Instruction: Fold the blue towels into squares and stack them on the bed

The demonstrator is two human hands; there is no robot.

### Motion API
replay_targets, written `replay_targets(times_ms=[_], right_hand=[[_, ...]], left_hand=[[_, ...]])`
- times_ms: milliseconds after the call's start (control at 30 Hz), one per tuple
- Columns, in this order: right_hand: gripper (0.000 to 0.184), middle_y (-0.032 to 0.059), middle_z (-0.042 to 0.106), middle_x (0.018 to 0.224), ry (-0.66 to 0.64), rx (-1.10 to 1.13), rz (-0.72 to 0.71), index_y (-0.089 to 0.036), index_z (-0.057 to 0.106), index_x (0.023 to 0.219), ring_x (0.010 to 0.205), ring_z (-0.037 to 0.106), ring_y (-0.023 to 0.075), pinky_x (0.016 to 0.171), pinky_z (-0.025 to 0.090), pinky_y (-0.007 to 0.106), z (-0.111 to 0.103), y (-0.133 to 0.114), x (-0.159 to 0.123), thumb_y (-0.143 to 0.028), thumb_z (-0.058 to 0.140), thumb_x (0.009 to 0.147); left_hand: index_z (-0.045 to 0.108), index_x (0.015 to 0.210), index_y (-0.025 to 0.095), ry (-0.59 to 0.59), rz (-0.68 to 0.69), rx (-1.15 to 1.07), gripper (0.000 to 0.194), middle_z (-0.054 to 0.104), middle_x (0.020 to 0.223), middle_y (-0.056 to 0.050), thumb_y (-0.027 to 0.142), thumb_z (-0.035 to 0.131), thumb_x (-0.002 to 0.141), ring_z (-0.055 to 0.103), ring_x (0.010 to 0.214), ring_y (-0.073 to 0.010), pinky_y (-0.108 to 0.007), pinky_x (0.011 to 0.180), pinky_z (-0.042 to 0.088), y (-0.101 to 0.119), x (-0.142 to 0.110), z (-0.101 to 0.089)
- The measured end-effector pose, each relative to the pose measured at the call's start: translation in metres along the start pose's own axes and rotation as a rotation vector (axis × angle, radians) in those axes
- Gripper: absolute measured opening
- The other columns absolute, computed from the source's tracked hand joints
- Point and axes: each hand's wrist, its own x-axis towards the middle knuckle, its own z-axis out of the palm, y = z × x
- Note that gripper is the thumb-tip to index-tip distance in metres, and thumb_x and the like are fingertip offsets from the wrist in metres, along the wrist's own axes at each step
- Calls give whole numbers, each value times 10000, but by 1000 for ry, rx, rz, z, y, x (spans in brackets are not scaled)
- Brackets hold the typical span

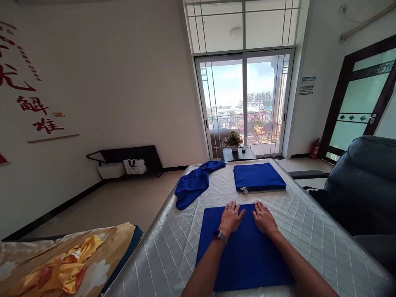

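A flat blue folded cloth (247,255) lies on the quilted silvery mattress (167,243) in front of me. My left hand (231,218), with a watch on the wrist, rests palm down near the cloth's far edge, fingers stretched out. Beside it, my right hand (264,218) presses flat on the same edge, its fingers also extended. Beyond my hands sits a neat stack of folded blue cloth (260,176) with a white tag at its near corner. To the left of that stack lies a crumpled blue cloth (194,183).
At lower left is a bed with patterned bedding (62,264). A dark armchair (361,181) stands at the right. Past the mattress's far end, a small black table (238,155) holds a potted plant (234,140). A white bag (135,166) is by the left wall.
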Motion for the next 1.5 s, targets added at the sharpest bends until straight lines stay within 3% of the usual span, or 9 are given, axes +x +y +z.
replay_targets(times_ms=[100, 200, 267, 467, 567, 967, 1233, 1367, 1500], right_hand=[[635, 97, 186, 1666, -14, -16, -35, -67, 250, 1584, 1542, 137, 196, 1242, 122, 366, 1, 3, 0, -304, 242, 995], [631, 94, 180, 1668, -15, -17, -42, -65, 239, 1586, 1544, 123, 193, 1242, 120, 357, 2, 4, 0, -289, 235, 996], [642, 106, 201, 1663, -3, -3, -21, -60, 238, 1585, 1542, 139, 201, 1241, 124, 369, 3, 3, 1, -346, 225, 1010], [658, 101, 228, 1656, 24, 14, 10, -70, 254, 1584, 1535, 174, 190, 1239, 120, 363, 4, 0, 2, -395, 223, 1012], [662, 99, 228, 1657, 26, 15, 6, -67, 268, 1580, 1536, 173, 194, 1240, 112, 366, 4, 0, 1, -400, 220, 1010], [650, 110, 208, 1658, 0, -42, 45, -56, 266, 1579, 1540, 158, 214, 1236, 98, 411, -6, -5, -12, -356, 210, 1005], [672, 59, 160, 1672, -39, -23, 52, -98, 210, 1599, 1546, 117, 188, 1241, 80, 398, 1, -1, -32, -433, 174, 1018], [662, 76, 174, 1669, -9, -25, 46, -90, 228, 1594, 1545, 128, 196, 1242, 75, 399, 2, -1, -31, -417, 179, 1021], [662, 92, 181, 1667, -4, -38, 28, -76, 233, 1591, 1543, 139, 212, 1240, 98, 408, 3, 1, -32, -408, 201, 1019]], left_hand=[[421, 1528, 253, 4, 141, -109, 605, 414, 1599, -66, 529, 182, 1045, 333, 1494, -219, -435, 1225, 287, 48, 6, 23], [389, 1546, 248, 27, 118, -156, 596, 405, 1601, -83, 507, 188, 1048, 319, 1500, -250, -502, 1219, 292, 59, 4, 36], [391, 1545, 261, 39, 66, -128, 595, 402, 1602, -77, 520, 206, 1042, 316, 1502, -261, -519, 1217, 289, 43, -2, 35], [441, 1520, 201, 29, -203, 36, 656, 424, 1586, -109, 570, 215, 1027, 330, 1494, -279, -495, 1221, 277, -53, -33, 10], [435, 1522, 175, 37, -279, 72, 675, 412, 1589, -128, 575, 216, 1024, 334, 1491, -290, -490, 1216, 284, -84, -47, 5], [439, 1517, 157, 74, -304, 81, 711, 443, 1571, -132, 587, 170, 1017, 363, 1475, -299, -491, 1198, 297, -83, -54, 4], [420, 1522, 108, 18, -295, 87, 724, 420, 1575, -174, 584, 218, 1017, 330, 1488, -330, -522, 1210, 273, -87, -50, -3], [398, 1525, 66, 48, -274, 79, 732, 392, 1581, -209, 563, 195, 1029, 299, 1500, -338, -531, 1214, 268, -57, -40, -6], [365, 1549, 120, 37, -8, -61, 666, 369, 1608, -162, 523, 210, 1042, 290, 1510, -280, -474, 1204, 324, 22, -34, 6]])
